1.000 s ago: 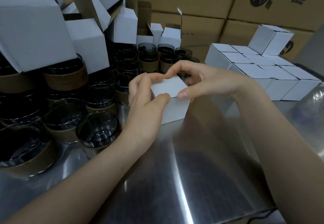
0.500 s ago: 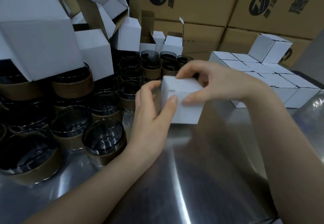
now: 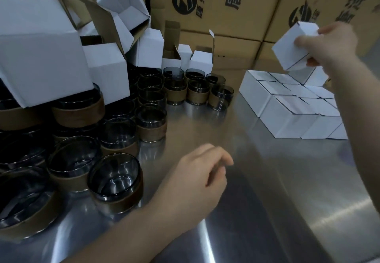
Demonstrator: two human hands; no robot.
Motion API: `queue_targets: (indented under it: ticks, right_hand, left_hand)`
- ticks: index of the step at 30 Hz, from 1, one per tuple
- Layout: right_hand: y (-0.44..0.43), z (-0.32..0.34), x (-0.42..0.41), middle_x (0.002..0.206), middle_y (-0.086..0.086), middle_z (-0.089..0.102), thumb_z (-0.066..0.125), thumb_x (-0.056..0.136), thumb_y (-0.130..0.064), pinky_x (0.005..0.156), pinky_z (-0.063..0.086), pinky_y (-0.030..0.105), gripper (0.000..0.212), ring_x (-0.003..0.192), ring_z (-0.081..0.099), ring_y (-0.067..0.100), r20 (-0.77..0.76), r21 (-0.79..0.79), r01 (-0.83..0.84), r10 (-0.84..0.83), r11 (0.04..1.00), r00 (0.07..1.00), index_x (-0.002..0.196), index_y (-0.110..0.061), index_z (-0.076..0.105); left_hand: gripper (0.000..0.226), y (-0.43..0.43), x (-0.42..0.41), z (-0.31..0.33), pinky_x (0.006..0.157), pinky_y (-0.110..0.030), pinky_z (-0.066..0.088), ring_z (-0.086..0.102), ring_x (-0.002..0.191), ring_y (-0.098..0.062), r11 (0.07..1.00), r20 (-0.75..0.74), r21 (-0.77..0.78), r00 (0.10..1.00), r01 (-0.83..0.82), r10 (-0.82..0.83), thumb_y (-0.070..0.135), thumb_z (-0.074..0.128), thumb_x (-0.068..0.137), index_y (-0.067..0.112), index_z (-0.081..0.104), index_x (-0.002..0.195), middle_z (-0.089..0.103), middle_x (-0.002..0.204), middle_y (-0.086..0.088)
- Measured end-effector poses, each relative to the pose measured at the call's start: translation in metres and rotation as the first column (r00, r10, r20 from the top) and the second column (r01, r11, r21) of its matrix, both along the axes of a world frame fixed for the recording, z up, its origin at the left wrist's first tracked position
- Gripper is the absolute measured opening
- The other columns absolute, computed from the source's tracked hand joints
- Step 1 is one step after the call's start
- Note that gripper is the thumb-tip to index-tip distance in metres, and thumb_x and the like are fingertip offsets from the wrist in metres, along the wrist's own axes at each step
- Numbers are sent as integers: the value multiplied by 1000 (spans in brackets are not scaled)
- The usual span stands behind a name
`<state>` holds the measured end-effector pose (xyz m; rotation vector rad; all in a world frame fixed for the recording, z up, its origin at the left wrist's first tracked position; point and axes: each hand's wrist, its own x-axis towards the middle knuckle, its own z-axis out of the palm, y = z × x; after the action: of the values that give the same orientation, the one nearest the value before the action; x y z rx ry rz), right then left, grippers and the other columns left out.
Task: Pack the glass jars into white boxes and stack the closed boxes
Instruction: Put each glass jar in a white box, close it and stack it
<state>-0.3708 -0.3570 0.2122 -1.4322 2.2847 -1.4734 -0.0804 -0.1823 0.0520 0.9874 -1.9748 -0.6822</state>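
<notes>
My right hand (image 3: 331, 44) grips a closed white box (image 3: 291, 46) in the air, tilted, above the far end of the block of closed white boxes (image 3: 287, 102) at the right of the steel table (image 3: 257, 180). One more closed box (image 3: 314, 76) sits on top of that block, just under the held one. My left hand (image 3: 197, 180) hovers low over the table with fingers loosely curled and holds nothing. Several smoky glass jars with brown bands stand at the left; the nearest jar (image 3: 115, 182) is just left of my left hand.
Open empty white boxes (image 3: 47, 50) are piled on and behind the jars at the left. Two small open boxes (image 3: 200, 61) stand behind the far jars. Large brown cartons (image 3: 226, 5) with black print form a wall at the back.
My right hand lifted the closed box off the table and carried it up and to the right, over the block of boxes. My left hand let go and dropped back toward the jars.
</notes>
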Motion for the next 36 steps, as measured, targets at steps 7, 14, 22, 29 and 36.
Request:
queue_targets:
  ticks: [7, 14, 22, 29, 36]
  right_hand:
    - [-43, -16, -13, 93, 16, 59, 71, 78, -35, 50, 37, 25, 36, 77, 59, 28, -283, 200, 88, -28, 976, 959, 94, -5, 59]
    - [-63, -36, -25, 80, 10, 40, 70, 81, -32, 46, 22, 26, 47, 55, 34, 22, -388, 193, 192, -106, 962, 916, 62, -9, 34]
    - [-71, -40, -24, 121, 24, 49, 66, 89, -28, 69, 41, 36, 34, 80, 48, 34, -497, 198, 253, -126, 947, 859, 92, 2, 52]
    - [-64, -41, 14, 131, 25, 42, 56, 93, -26, 76, 42, 42, 34, 93, 56, 44, -597, 80, 229, -137, 970, 791, 105, 6, 60]
    - [-65, -51, 108, 126, 7, 63, 51, 91, -16, 90, 44, 28, 37, 115, 58, 23, -442, 145, -416, 435, 898, 784, 126, -12, 63]
  left_hand:
    - [16, 0, 1, 0, 73, -31, 45, 56, 81, -9, 998, 52, -63, 998, 22, -19, 21, 48, 87, 25, 62, 95, 54, 88, 13]
    - [18, 0, 2, 3, 74, -13, 38, 50, 80, 0, 996, 85, -82, 996, 47, -40, 20, 49, 88, 23, 64, 98, 57, 93, 12]
    - [16, -1, 1, 1, 73, -15, 38, 48, 77, 0, 996, 103, -78, 994, 42, -34, 19, 50, 87, 23, 63, 97, 57, 91, 11]
    - [17, -1, 1, 2, 74, -13, 36, 51, 80, -1, 996, 111, -74, 993, 48, -39, 20, 50, 88, 23, 63, 98, 57, 92, 13]
    - [16, -2, 2, 2, 68, -6, 30, 44, 73, 7, 996, 94, -73, 995, 43, -36, 18, 50, 88, 24, 64, 95, 56, 88, 13]
